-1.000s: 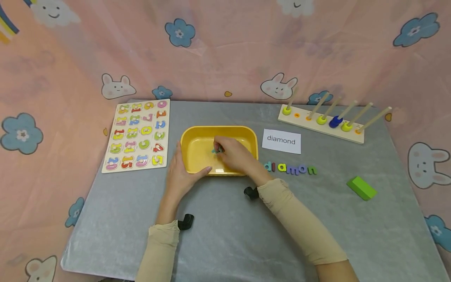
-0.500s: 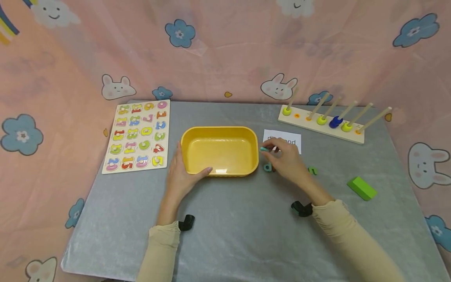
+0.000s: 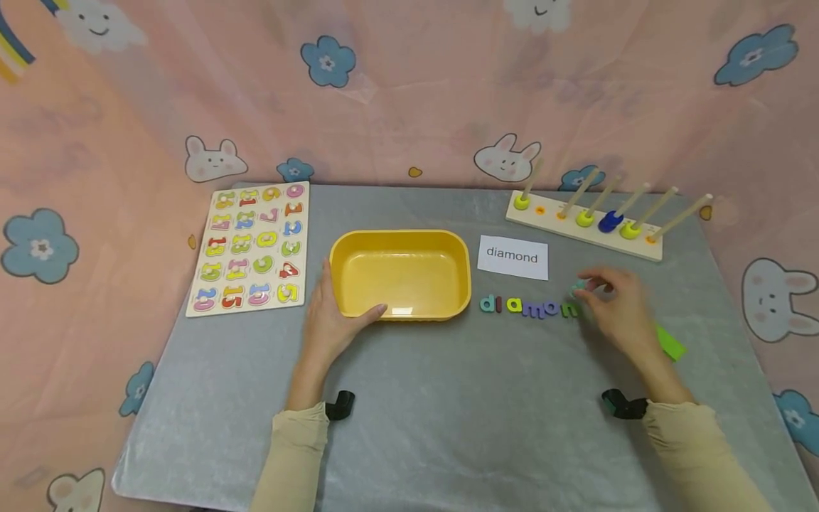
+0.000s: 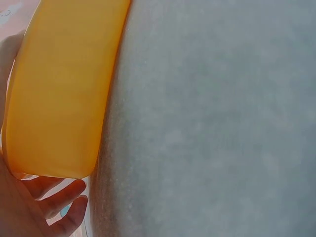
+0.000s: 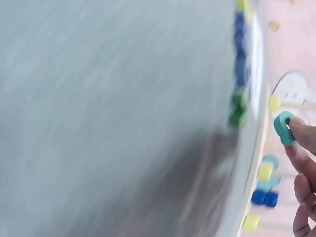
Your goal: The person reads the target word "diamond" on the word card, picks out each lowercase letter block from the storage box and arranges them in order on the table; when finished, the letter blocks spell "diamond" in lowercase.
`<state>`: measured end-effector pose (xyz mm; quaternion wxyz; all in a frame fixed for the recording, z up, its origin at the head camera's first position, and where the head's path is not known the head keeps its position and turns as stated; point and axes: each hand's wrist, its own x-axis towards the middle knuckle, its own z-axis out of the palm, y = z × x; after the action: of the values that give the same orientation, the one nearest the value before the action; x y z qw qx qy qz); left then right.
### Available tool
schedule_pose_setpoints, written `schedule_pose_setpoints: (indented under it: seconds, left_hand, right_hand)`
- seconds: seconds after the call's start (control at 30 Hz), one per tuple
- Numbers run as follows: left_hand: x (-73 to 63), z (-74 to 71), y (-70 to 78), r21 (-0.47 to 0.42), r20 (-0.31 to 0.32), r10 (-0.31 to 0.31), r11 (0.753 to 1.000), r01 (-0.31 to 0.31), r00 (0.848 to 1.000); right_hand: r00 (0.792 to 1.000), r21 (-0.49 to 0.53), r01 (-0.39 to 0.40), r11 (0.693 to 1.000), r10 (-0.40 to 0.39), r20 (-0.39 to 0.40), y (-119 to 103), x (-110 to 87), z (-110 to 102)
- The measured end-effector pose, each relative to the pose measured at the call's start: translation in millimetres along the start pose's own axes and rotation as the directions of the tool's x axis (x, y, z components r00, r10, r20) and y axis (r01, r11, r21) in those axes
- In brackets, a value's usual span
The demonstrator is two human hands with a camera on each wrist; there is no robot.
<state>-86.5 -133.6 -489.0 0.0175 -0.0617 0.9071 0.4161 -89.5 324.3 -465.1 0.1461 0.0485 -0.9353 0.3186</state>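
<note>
My right hand (image 3: 617, 309) pinches a small teal letter (image 5: 283, 128) between thumb and fingertips, above the right end of a row of letters. That row reads "diamon" on the cloth: a teal d (image 3: 488, 304), a dark red i, a yellow a, purple m and o, and a green n (image 3: 569, 310). Behind it lies a white card (image 3: 513, 257) printed "diamond". My left hand (image 3: 329, 313) holds the near left corner of a yellow tray (image 3: 463, 274), thumb along the front rim and fingers at the left side. No letters show inside the tray.
A number puzzle board (image 3: 246, 249) lies left of the tray. At the back right stands a wooden peg stand (image 3: 582, 226) with yellow and blue rings. A green block (image 3: 670, 343) is partly hidden by my right hand. A patterned pink curtain hangs behind the table.
My right hand has come out of the tray with the teal letter and moved right, past the card, to the end of the letter row. The left hand has stayed on the tray.
</note>
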Motion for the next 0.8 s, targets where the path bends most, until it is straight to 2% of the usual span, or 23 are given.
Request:
schedule_pose_setpoints:
  seconds: [0.2,0.37,0.67,0.8]
  left_hand:
    - [-0.4,0.0,0.9,-0.003,-0.002,0.005,1.0,-0.005,1.0]
    - [0.0,0.8,1.0,-0.005,-0.003,0.01,1.0,-0.01,1.0]
    - [0.6,-0.2,1.9,0.003,0.009,0.008,1.0,-0.008,1.0]
    - [1.0,-3.6,4.0,0.054,0.009,0.014,0.998,-0.014,1.0]
  right_hand:
    - [0.987,-0.168,-0.11,0.98,0.127,0.096,17,-12.4,-9]
    - [0.962,-0.203,-0.19,0.96,0.223,0.155,21,-15.9,-7]
    - [0.953,-0.247,-0.217,0.944,0.26,0.156,18,-13.6,-3]
    - [0.951,-0.26,-0.212,0.942,0.26,0.165,12,-11.1,-2]
